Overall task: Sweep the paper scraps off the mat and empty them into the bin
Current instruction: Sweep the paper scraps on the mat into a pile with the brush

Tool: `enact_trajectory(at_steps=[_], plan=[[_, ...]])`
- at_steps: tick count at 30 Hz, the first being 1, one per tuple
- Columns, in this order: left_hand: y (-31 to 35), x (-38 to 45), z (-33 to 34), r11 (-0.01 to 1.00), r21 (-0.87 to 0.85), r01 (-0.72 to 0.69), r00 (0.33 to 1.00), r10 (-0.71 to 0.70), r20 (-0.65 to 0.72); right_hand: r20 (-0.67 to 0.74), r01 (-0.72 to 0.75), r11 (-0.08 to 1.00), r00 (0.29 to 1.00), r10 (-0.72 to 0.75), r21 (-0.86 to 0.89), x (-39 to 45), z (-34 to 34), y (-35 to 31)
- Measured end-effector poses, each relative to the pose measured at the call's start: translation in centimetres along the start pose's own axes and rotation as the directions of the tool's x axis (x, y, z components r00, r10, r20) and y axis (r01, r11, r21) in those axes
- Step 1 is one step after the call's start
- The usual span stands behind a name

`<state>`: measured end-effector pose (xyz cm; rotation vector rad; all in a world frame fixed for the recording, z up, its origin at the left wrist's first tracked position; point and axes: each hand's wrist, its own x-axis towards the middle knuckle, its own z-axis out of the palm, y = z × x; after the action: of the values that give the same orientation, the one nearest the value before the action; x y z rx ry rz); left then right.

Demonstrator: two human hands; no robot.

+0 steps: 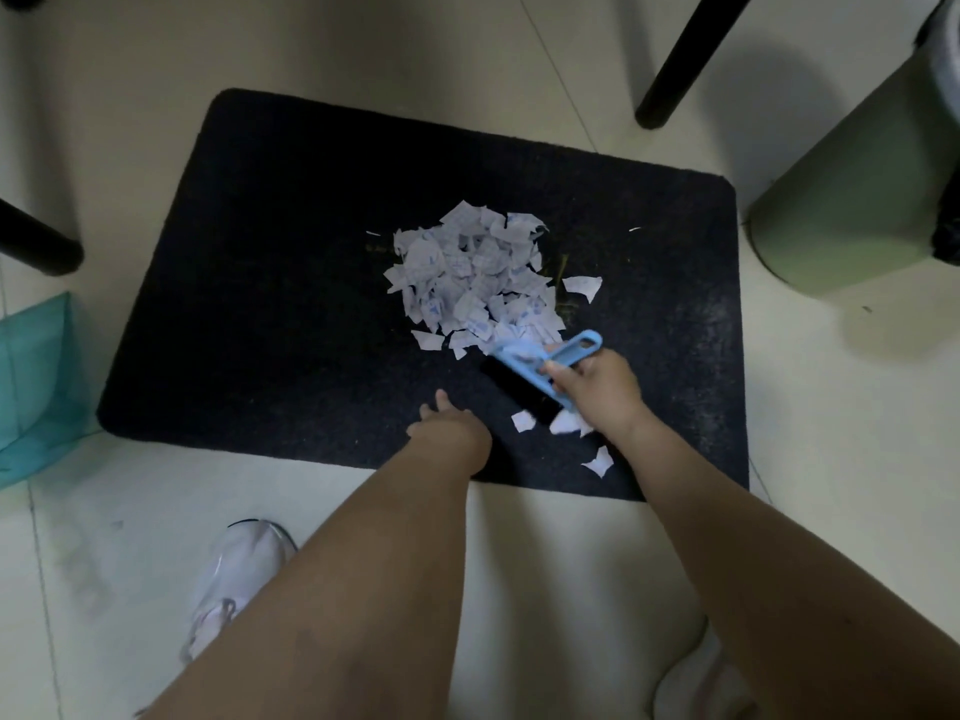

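Pale floor tiles carry a dark rectangular fabric mat (291,283) with a heap of torn white blue-printed paper scraps (472,278) at its middle; the print is unreadable. Right hand (597,389) grips a light-blue plastic brush (535,368), long axis diagonal, handle pointing upper right. Left hand (447,423) rests open on the mat. Green plastic bin (852,200) stands right.

Head view, steeply down over mat (291,283)

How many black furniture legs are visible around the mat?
3: one leg beyond the mat's far right corner, one leg off its left side, and a sliver at the top-left corner. Others may lie outside the frame.
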<state>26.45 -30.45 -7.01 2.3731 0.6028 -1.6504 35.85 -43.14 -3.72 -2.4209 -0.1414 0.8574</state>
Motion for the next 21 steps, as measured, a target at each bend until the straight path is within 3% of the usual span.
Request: enact_trajectory(at_steps=[3, 6, 10, 13, 17, 19, 21], plan=[[-0.1, 1.0, -0.3, 0.998, -0.04, 0.058, 0.997, -0.056, 0.058, -0.081, 0.086, 0.971, 0.994, -0.069, 0.223, 0.8, -1.6, -0.7], [0.1, 0.8, -0.7, 0.994, -0.068, 0.082, 0.995, -0.077, 0.064, 0.012, 0.093, 0.912, 0.994, -0.107, 0.4, -0.1, -2.6, -0.7], [0.3, 1.0, -0.5, 0.993, -0.059, 0.104, 0.994, -0.102, 0.034, 0.22, 0.011, 0.949, 0.972, -0.084, 0.315, -2.3, -0.2, 1.3], [0.3, 1.5, -0.2, 0.986, -0.126, 0.106, 0.994, -0.103, 0.024, 0.108, -0.019, 0.955, 0.994, -0.014, 0.297, -1.8, 0.6, 2.5], [0.2, 1.8, -0.1, 0.981, -0.142, 0.133, 0.991, -0.128, 0.041, -0.074, 0.079, 0.872, 0.996, -0.049, 0.483, -0.3, -1.9, 0.7], [0.0, 1.7, -0.3, 0.981, -0.159, 0.108, 0.994, -0.107, 0.011, -0.087, 0.159, 0.826, 0.987, -0.134, 0.54, 0.2, -3.3, -0.2], [0.5, 1.3, -0.5, 0.982, -0.16, 0.102, 0.995, -0.1, 0.023, 0.011, 0.158, 0.857, 0.982, -0.187, 0.491, 0.3, -4.5, -0.1]])
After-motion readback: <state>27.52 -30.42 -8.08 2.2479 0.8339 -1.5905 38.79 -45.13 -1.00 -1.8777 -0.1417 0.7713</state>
